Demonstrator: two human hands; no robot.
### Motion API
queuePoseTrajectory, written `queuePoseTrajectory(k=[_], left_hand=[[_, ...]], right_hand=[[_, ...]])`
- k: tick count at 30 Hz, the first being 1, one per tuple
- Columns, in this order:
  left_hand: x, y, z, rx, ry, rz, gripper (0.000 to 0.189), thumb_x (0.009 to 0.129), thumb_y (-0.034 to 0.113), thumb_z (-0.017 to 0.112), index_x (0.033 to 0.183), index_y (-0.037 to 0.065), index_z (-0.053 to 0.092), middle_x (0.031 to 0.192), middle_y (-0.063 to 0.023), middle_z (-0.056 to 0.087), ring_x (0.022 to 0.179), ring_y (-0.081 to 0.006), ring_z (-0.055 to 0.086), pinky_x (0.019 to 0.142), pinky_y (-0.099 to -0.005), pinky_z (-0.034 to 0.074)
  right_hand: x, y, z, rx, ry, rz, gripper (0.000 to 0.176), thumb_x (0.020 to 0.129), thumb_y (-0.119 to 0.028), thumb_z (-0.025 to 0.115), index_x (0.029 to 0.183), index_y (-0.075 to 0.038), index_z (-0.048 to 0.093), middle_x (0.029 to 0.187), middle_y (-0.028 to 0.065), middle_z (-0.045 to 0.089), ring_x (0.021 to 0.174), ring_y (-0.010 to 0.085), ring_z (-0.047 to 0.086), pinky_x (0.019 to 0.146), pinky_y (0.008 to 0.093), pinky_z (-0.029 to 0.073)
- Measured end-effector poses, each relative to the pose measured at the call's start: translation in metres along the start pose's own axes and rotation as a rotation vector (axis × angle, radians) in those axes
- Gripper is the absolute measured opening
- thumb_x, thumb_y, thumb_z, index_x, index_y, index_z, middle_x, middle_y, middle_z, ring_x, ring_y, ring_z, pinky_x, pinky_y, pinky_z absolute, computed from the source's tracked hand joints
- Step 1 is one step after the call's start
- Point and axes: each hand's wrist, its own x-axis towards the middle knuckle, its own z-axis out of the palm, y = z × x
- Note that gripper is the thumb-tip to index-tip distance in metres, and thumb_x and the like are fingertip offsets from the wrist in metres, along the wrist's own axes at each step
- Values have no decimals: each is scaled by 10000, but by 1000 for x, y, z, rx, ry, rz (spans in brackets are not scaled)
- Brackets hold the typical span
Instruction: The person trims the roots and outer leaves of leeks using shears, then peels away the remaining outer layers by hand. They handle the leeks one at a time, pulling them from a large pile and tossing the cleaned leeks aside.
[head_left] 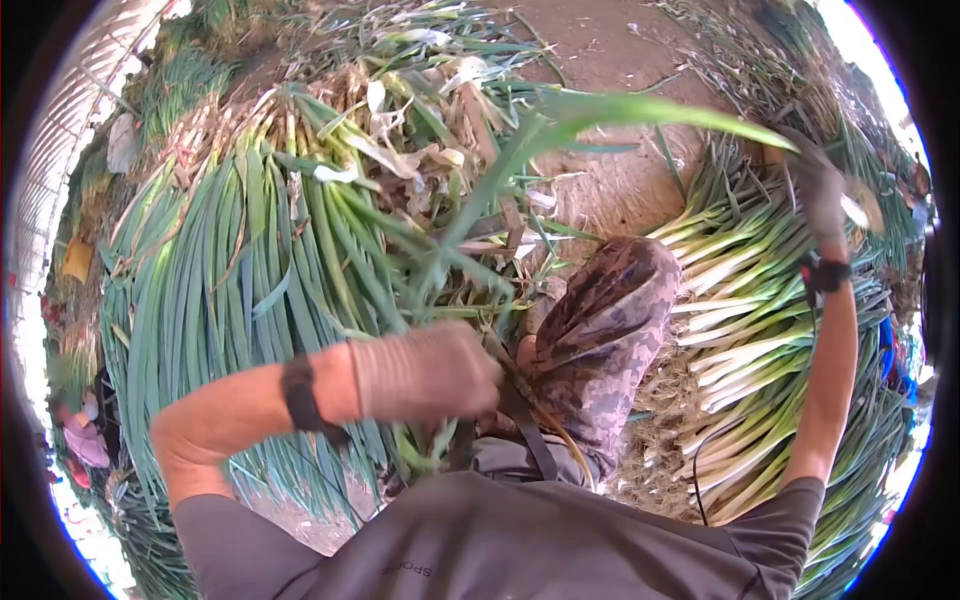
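Note:
My right hand [820, 190], gloved and smeared by motion, is raised above the pile on the right. It grips a long green onion [665, 108], whose leaf sweeps leftward across the view; a pale end shows beyond the hand. In front of my body, my left hand [430, 375] is gloved and curled like a fist. Blur hides its fingers and anything inside them. Left of it spreads a thick heap of green onions [250, 220] with dry, brownish outer leaves. Cleaner onions with white stalks [735, 340] lie in rows on the right, roots pointing inward.
My bent leg in camouflage trousers [620, 320] lies between the two piles. Stripped leaves and peelings [440, 150] litter the ground ahead, beside bare brown soil [610, 60]. A thin black cord [697, 480] hangs near my right side. Another person [85, 435] is at the far left.

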Motion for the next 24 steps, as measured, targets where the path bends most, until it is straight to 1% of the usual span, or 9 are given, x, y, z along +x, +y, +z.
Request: queuePoseTrajectory(k=[3,5,6,7,9,12,13,18,24], left_hand=[[-60,-76,-7,479,177,-368,58,740,116,675,731,103,619,696,-92,602,687,-281,654,655,-397,542],[-115,-127,-39,452,595,-735,115,882,119,624,943,76,712,856,-128,696,784,-301,687,698,-391,548],[-145,-163,-53,381,880,-791,180,969,131,568,1057,81,717,966,-135,728,872,-285,711,738,-365,550],[-154,-178,-67,157,1201,-999,206,980,202,599,1100,77,710,1004,-128,741,916,-287,716,815,-370,548],[-198,-217,-90,77,883,-1587,415,964,384,667,1296,139,620,1064,-163,743,1051,-241,686,1017,-426,496],[-183,-256,-28,210,749,-1445,641,880,444,730,1315,-2,578,1258,-211,667,1163,-350,644,1006,-393,486],[-146,-232,-5,299,706,-1412,734,885,471,721,1375,-27,494,1412,-268,542,1260,-351,584,1032,-390,473],[-36,-165,112,-71,-96,-1179,854,674,485,867,1318,22,551,1388,-205,539,1268,-358,525,1075,-488,428],[-35,-147,224,211,-157,-1268,657,818,277,735,1395,37,534,1420,-221,520,1279,-329,548,1135,-575,303]], right_hand=[[-125,163,-7,-389,-251,505,319,1015,-244,534,1280,-100,638,1212,156,680,1040,336,681,814,438,550],[-248,255,18,-617,-18,92,373,1050,-337,474,1232,-66,655,1122,219,677,944,408,674,763,482,523],[-266,197,14,-132,-143,924,452,1041,-407,459,1137,-21,674,1016,235,687,842,409,652,706,507,479],[-310,179,23,-1,-64,1177,443,1023,-390,497,1131,3,672,1003,226,688,831,383,639,711,493,483],[-402,138,61,282,87,1436,437,988,-355,571,1119,51,667,977,207,692,809,331,612,723,467,491],[-497,63,113,619,189,1642,457,934,-302,683,1102,122,660,939,180,697,776,254,571,740,427,504],[-476,28,97,270,-337,1648,568,948,-391,672,1146,141,638,977,238,707,778,302,610,771,419,516],[-364,-123,89,61,-86,1318,616,1016,-442,564,1307,101,568,1213,272,665,1055,361,644,934,439,487],[-123,-299,41,770,-85,809,426,916,-160,712,1276,34,591,1139,164,704,1048,279,661,910,389,530]])
